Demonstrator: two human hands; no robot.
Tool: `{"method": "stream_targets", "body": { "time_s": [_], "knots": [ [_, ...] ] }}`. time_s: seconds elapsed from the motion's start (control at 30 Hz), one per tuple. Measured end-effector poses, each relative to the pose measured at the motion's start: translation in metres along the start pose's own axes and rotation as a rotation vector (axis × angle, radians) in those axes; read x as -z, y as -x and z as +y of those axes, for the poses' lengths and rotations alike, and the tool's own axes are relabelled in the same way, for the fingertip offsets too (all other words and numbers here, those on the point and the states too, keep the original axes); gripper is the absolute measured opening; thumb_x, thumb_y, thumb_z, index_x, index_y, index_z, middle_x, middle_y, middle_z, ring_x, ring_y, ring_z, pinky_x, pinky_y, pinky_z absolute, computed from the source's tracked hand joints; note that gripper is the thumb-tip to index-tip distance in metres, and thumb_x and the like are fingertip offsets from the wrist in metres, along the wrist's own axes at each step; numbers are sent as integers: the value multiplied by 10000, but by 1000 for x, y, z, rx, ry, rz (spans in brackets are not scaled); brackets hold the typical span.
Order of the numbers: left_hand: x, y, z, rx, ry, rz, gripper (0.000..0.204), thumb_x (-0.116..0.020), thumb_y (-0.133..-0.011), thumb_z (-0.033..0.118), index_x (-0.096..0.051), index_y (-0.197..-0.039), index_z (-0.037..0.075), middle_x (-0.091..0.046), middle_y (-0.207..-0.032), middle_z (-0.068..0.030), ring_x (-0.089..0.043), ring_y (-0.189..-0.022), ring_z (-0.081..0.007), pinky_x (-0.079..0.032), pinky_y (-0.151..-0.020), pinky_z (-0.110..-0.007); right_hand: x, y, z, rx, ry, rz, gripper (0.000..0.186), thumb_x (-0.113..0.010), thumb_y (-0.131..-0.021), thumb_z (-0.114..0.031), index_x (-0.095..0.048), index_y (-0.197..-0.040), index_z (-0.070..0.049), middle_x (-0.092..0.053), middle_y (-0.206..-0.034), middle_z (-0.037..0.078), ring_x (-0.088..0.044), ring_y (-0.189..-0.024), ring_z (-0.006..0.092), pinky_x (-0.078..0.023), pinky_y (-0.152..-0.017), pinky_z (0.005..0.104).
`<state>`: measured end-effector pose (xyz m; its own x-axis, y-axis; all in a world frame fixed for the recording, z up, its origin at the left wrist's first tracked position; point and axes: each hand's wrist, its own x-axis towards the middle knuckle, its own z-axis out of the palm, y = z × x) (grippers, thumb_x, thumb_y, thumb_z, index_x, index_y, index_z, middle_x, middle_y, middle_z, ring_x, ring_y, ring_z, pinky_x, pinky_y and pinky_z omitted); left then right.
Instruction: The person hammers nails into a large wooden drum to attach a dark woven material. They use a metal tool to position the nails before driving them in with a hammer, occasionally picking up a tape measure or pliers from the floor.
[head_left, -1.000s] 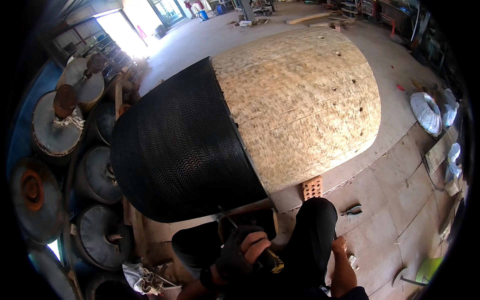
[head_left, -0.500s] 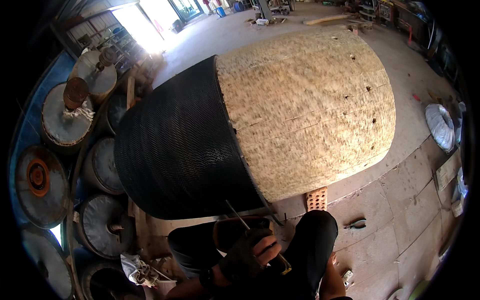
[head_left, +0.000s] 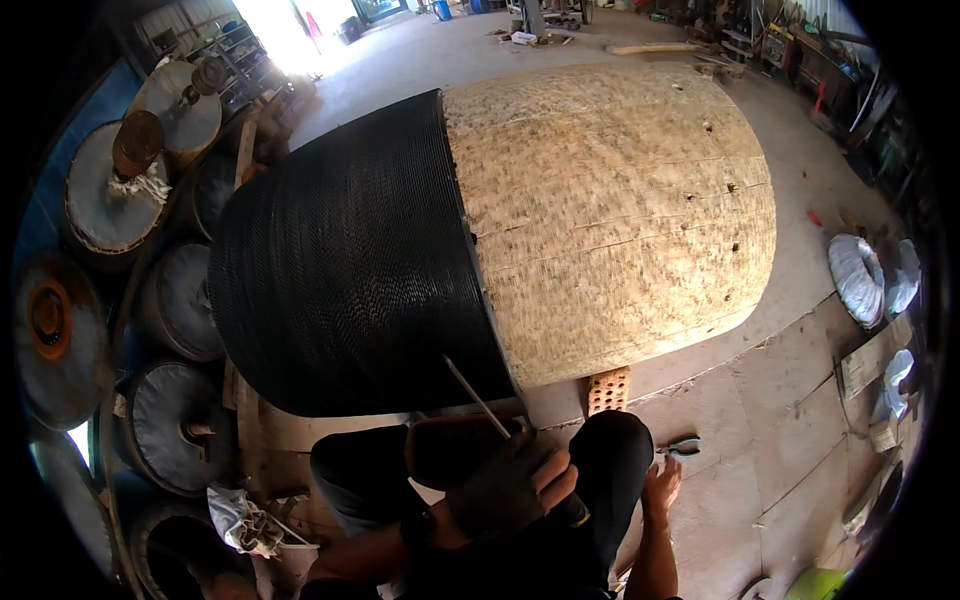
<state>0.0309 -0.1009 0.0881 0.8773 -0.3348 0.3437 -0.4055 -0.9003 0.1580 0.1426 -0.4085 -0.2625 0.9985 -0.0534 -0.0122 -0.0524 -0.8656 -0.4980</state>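
Note:
Before me lies a large barrel-shaped drum (head_left: 620, 220), its right part bare pale, rough and wood-like. Black ribbed material (head_left: 340, 260) covers its left part. My left hand (head_left: 505, 490), in a dark fingerless glove, is closed around the handle of a long-shafted screwdriver (head_left: 480, 400). The shaft points up and left, its tip overlapping the black covering; whether it touches cannot be told. A dark brown object (head_left: 440, 450) sits behind this hand, between my knees. Down beside my right knee, my bare right hand (head_left: 660, 490) reaches with fingers extended toward pliers (head_left: 683, 447) on the floor.
A perforated orange brick (head_left: 608, 390) stands under the drum's near side. Several round-ended rollers (head_left: 175, 425) line the left. White wrapped coils (head_left: 856, 280) and boards (head_left: 875, 360) lie at the right. A crumpled white sack (head_left: 240, 520) sits low left.
My right hand has come forward from beside my knee, close to the pliers. My left hand still holds the screwdriver. The whole view has shifted slightly.

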Motion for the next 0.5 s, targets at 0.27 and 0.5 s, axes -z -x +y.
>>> {"method": "stream_targets", "body": {
  "time_s": [0.27,0.5],
  "knots": [
    [-16,-14,-9,-100,-152,-177,242,-598,-875,208,-675,-1033,41,-608,-967,-103,-614,-873,-259,-489,-873,-432,196,10,-212,293,-836,-294,380,-537,-1090,-259,-647,-1236,74,-725,-1010,106,-672,-944,176,-526,-859,317],
    [-20,-7,-20,-179,-194,-58,267,-592,-886,250,-679,-1015,33,-616,-939,-98,-619,-942,-267,-485,-963,-467,219,37,-257,370,-839,-947,375,-564,-1073,-150,-549,-1375,71,-709,-1120,116,-675,-1044,166,-532,-920,298]
  ]
}}
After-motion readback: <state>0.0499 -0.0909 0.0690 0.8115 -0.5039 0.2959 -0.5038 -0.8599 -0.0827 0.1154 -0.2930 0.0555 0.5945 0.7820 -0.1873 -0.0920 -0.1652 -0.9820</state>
